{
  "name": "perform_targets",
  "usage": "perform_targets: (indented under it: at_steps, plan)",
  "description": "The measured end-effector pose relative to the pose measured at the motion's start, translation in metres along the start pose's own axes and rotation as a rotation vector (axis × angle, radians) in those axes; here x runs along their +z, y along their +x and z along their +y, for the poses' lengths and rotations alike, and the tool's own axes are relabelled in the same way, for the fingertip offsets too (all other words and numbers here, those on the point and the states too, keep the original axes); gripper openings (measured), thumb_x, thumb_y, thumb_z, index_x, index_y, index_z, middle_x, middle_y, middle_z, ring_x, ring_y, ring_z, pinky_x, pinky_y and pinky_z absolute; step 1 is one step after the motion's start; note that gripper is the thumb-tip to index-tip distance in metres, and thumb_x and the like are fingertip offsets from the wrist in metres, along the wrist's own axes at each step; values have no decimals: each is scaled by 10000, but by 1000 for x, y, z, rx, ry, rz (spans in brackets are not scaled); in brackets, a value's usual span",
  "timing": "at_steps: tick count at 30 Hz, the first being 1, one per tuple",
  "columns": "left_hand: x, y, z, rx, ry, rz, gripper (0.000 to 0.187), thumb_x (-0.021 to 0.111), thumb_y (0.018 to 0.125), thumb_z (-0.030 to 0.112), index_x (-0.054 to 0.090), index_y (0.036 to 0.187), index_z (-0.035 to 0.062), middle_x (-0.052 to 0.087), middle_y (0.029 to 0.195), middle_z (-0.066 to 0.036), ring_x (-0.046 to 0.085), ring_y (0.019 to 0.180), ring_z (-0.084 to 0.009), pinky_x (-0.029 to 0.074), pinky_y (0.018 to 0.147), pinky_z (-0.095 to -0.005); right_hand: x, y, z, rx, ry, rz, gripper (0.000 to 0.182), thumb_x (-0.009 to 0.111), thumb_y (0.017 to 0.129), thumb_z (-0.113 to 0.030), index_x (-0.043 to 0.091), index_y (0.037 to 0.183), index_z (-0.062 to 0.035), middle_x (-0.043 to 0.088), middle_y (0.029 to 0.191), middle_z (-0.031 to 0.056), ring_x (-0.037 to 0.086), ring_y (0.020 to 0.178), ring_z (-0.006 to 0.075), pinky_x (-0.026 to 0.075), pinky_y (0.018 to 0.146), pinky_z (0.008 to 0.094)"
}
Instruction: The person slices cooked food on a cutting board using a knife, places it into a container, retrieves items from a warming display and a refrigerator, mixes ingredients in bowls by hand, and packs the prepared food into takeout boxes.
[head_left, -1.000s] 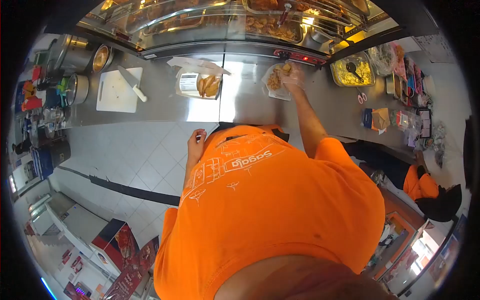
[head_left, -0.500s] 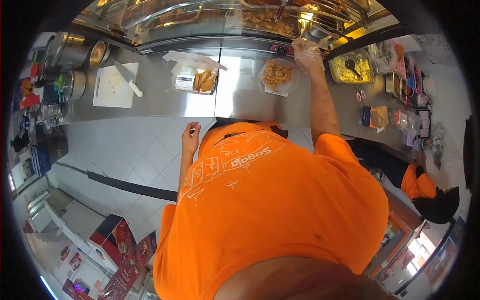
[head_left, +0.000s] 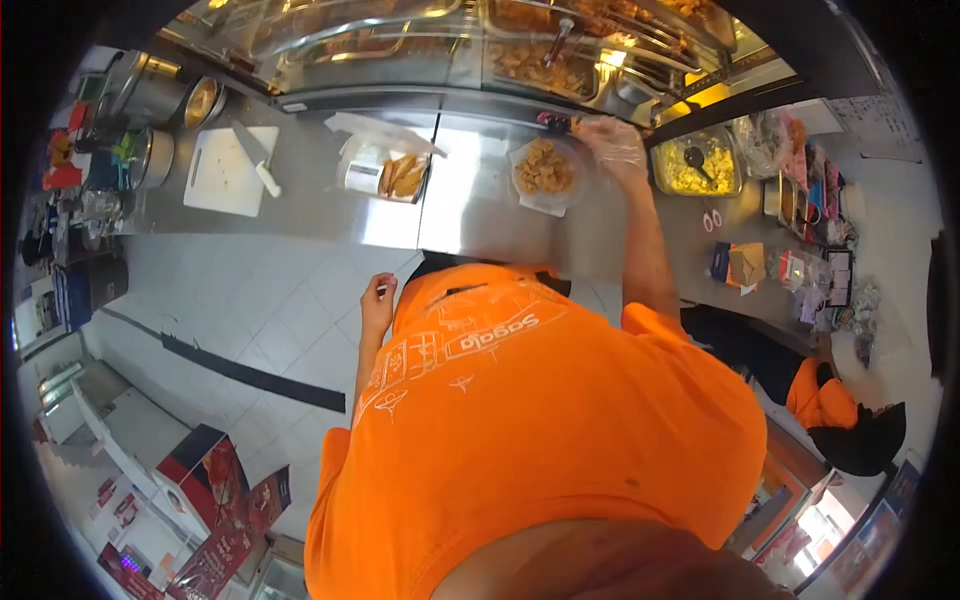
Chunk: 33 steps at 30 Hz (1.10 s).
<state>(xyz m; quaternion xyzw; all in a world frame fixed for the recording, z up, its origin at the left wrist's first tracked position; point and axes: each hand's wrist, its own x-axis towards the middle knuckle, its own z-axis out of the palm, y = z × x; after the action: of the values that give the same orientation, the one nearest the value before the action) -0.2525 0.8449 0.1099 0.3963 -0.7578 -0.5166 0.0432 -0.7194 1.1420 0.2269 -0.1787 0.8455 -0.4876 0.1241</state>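
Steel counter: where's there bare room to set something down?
The counter is bare between the cutting board and open box, and between that box and the fried food. Crowded: far left, with pots; beyond the right hand, with yellow food, scissors and packets.

Place: a food shop's serving kitchen;
Display case (head_left: 370,98): glass-fronted, warm-lit, full of cooked food (head_left: 540,68);
Steel counter (head_left: 320,212): cutting board (head_left: 220,192) with a knife (head_left: 254,157) across its edge; metal pot (head_left: 158,158) beside them;
Signs (head_left: 225,548): red and printed;
Clothing: printed orange shirt (head_left: 560,420) on the person; orange on a co-worker (head_left: 822,392) too
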Motion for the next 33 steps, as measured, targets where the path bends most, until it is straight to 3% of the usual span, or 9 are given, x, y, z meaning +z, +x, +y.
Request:
perform_targets:
  at_steps: [2,3,5,9,15,16,17,18,33]
  plan:
    - [2,9,18,13,28,1,297,642,969,268,663,1128,18,715,1021,-125,672,913,-224,533,801,-346,-24,11,-47,-173,283,214,326,805,811,-287,749,1019,-42,750,942,69,686,829,153,544,768,295]
    - [2,11,27,16,42,1,296,646,966,266,663,1127,18,715,1020,-126,672,911,-223,533,800,-344,-54,17,-80,-119,15,320,282,823,797,-206,755,1017,-43,757,920,62,692,818,134,545,781,278]
    - [6,20,38,35,47,-21,292,653,961,255,662,1126,15,715,1020,-128,673,905,-221,532,798,-341,-73,42,-111,-478,298,642,297,847,747,-229,765,984,-70,762,910,55,712,856,154,554,798,287]
    - [17,39,44,142,9,-29,274,659,954,228,662,1122,12,712,1006,-123,669,884,-212,530,787,-333,-117,75,-156,-562,-493,1068,299,741,861,-315,747,1042,-77,746,950,156,723,855,284,561,786,385]
    - [16,33,40,152,2,-7,253,656,956,226,666,1100,19,712,983,-112,667,865,-203,525,758,-324,-137,121,-123,-336,-938,603,468,558,917,-488,736,1068,-82,727,929,193,699,852,380,540,835,470]
    - [18,26,30,151,-13,12,253,655,957,231,666,1097,21,711,980,-111,666,862,-201,524,753,-324,-143,135,-130,-66,-1192,470,538,442,941,-513,717,1107,-83,724,973,199,691,897,411,520,861,524]
    - [18,21,22,140,-1,22,257,654,957,239,666,1096,23,710,975,-109,662,856,-196,523,749,-324,-138,116,-162,-156,-880,566,569,531,879,-491,610,1304,-120,683,1176,214,664,1076,359,513,914,467]
    - [15,20,16,127,11,36,261,653,958,246,666,1095,24,708,969,-107,659,850,-191,521,745,-324,-159,188,-89,-83,-1123,536,694,486,889,-520,436,1473,-148,520,1443,191,554,1258,380,464,1013,480]
    - [6,7,3,69,-91,162,285,651,959,260,661,1120,25,709,981,-122,665,841,-206,529,759,-333,-154,222,-178,-306,-930,434,371,616,880,-299,590,1216,-145,634,1198,152,635,1032,356,526,841,422]
